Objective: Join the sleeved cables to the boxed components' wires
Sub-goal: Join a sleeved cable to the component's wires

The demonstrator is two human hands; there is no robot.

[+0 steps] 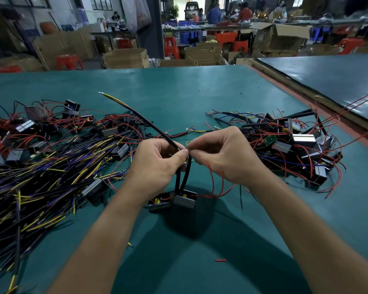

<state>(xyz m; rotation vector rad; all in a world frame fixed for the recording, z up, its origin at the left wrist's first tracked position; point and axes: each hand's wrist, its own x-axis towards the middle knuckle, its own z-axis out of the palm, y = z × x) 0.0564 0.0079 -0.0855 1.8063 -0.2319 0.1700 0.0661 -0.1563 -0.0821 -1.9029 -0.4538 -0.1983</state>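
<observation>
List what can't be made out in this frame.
1. Head view: fingertips of the left hand and right hand hide the wire ends pinched between them.
2. Head view: the cable pile is cut off by the left edge.
3. Head view: far workers are blurred.

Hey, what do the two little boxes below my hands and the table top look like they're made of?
Boxed components: ribbed silvery sides, likely aluminium, around dark plastic. Table top: teal mat, probably rubber or vinyl, with a soft sheen.
</observation>
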